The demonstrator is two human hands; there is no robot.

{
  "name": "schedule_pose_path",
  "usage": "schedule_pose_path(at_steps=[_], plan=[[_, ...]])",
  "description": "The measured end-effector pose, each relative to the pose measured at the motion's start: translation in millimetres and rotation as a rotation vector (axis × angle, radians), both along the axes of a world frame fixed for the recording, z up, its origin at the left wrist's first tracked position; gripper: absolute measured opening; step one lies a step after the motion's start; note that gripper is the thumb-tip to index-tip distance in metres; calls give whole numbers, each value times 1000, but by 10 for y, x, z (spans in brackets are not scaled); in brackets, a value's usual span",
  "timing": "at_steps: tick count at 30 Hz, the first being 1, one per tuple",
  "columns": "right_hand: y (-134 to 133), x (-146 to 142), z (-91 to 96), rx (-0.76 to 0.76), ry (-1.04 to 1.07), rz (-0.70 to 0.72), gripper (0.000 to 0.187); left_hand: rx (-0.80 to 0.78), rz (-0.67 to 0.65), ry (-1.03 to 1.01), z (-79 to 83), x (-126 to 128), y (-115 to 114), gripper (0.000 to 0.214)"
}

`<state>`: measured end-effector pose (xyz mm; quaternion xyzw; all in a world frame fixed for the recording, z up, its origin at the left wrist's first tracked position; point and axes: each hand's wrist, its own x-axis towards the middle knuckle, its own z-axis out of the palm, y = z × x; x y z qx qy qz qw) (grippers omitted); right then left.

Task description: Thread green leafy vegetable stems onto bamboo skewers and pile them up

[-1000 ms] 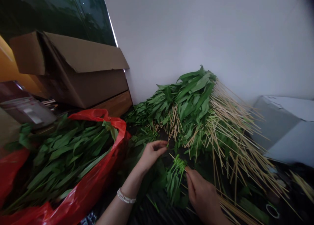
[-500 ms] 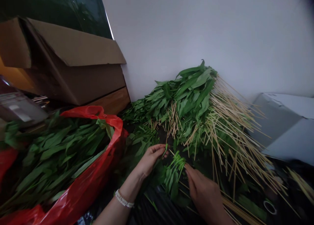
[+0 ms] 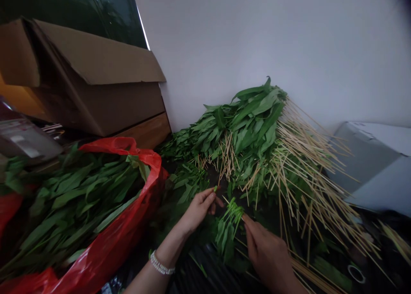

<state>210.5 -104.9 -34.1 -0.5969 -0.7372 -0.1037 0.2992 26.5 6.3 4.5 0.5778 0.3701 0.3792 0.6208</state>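
Observation:
My left hand [image 3: 199, 207], with a pearl bracelet on the wrist, pinches a small green stem at its fingertips. To its right, my right hand [image 3: 267, 252] grips a bamboo skewer threaded with a bunch of green leaves [image 3: 228, 225], the stalk ends pointing up. Both hands work low in the middle, just in front of a big pile of skewered leaves [image 3: 257, 131] whose bamboo sticks [image 3: 308, 174] fan out to the right against the white wall.
A red plastic bag [image 3: 128, 225] full of loose green leaves fills the left. Behind it sits an open cardboard box [image 3: 105, 88]. A grey box [image 3: 375, 161] stands at the right. More skewers [image 3: 314, 277] lie near my right hand on the dark surface.
My left hand shifted slightly, the small stem staying pinched at its fingertips near the bunch. My right hand stayed put, holding the skewered bunch. The view shifted a little.

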Motion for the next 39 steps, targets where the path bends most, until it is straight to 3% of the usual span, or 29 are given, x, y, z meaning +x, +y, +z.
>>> schedule_pose_path(at_steps=[3, 9, 19, 39], plan=[[8, -8, 8, 21, 3, -9, 36, -31, -15, -50, -7, -6, -7, 62], [15, -13, 42, 79, -2, 22, 33, -109, -40, -135, -31, 10, -17, 44], [9, -12, 51, 60, 2, 47, 33, -239, 109, -231, -58, -21, 21, 35], [3, 4, -1, 2, -16, 52, 37, -150, 133, -160, -55, -17, 13, 28]])
